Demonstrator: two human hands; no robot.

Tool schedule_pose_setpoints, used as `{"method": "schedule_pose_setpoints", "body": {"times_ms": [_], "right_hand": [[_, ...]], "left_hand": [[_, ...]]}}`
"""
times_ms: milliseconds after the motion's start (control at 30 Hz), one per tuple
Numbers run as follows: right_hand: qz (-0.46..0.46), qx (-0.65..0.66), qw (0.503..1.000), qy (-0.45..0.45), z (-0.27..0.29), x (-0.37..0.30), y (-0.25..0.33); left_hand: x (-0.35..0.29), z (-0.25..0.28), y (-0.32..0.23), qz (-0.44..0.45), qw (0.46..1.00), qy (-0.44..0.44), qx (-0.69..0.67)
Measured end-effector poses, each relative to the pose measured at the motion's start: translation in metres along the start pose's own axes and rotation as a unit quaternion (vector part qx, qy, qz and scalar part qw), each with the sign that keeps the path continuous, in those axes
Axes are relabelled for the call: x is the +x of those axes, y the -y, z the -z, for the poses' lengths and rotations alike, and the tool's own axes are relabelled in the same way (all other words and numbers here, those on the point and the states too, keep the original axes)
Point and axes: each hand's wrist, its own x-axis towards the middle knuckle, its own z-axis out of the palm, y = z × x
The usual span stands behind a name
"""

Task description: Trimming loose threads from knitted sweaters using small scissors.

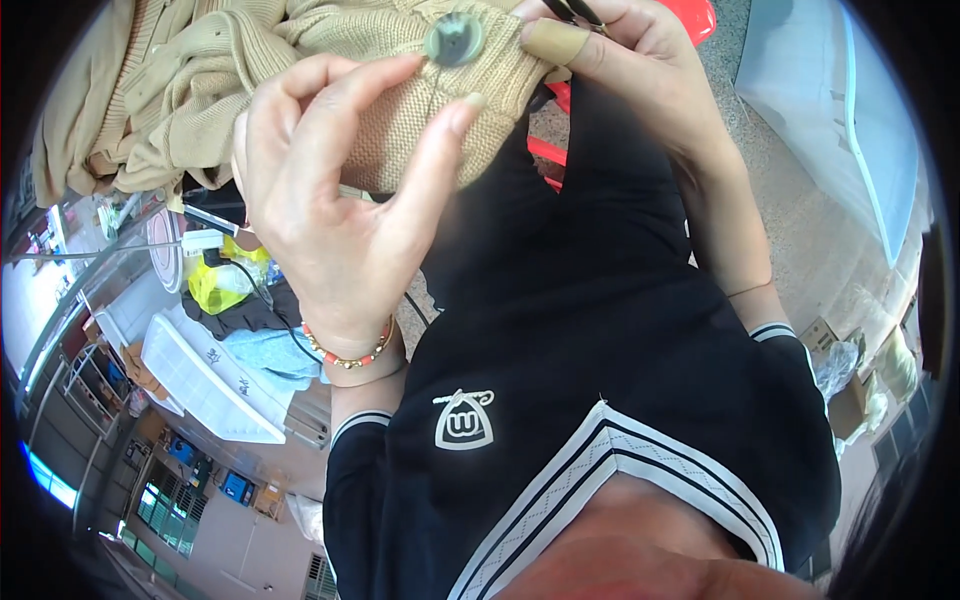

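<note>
Your left hand (pixel 345 205) is spread at the thumb and index finger, forming a wide gap over the beige knit garment (pixel 385 135). The index fingertip is at the left rim of the grey-green round button (pixel 455 40); the thumb tip is below the button and apart from it. Whether that thumb touches the knit cannot be told.

The button lies on the upper part of the garment, beside the ribbed band and short of the garment's right edge. Your right hand (pixel 650 65) pinches that right edge, its thumb wearing a tan finger cover (pixel 555 42). A dark slender tool (pixel 590 14) shows at the same hand; the picture's upper border cuts it off and its kind cannot be confirmed.

The rest of the knitwear (pixel 165 110) lies in folds to the left of the button. Below the garment's lower right edge, red plastic parts (pixel 547 150) show beside your black trousers (pixel 625 160).

To your left are a yellow plastic bag (pixel 215 292), a light blue cloth (pixel 270 355) and a white plastic tray (pixel 205 380). To your right stands a translucent plastic bin (pixel 815 100). A beaded bracelet (pixel 350 358) is on your left wrist.
</note>
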Motion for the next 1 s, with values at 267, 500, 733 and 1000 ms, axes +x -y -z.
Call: {"method": "schedule_pose_setpoints", "body": {"times_ms": [267,500,733,1000], "right_hand": [[0.041,-0.009,0.999,0.027,-0.007,0.014,0.002],[-0.199,0.178,0.961,0.064,0.001,0.021,0.009],[-0.035,0.040,0.998,-0.013,-0.019,0.017,0.007],[0.434,-0.140,0.888,0.054,-0.010,0.034,-0.010]], "left_hand": [[0.002,-0.011,0.004,-0.003,1.000,-0.011,-0.021],[0.004,-0.013,0.004,-0.028,0.999,-0.030,0.001],[0.006,-0.027,0.021,-0.035,0.990,-0.087,-0.106],[0.007,-0.032,0.022,-0.033,0.985,-0.109,-0.133]]}}
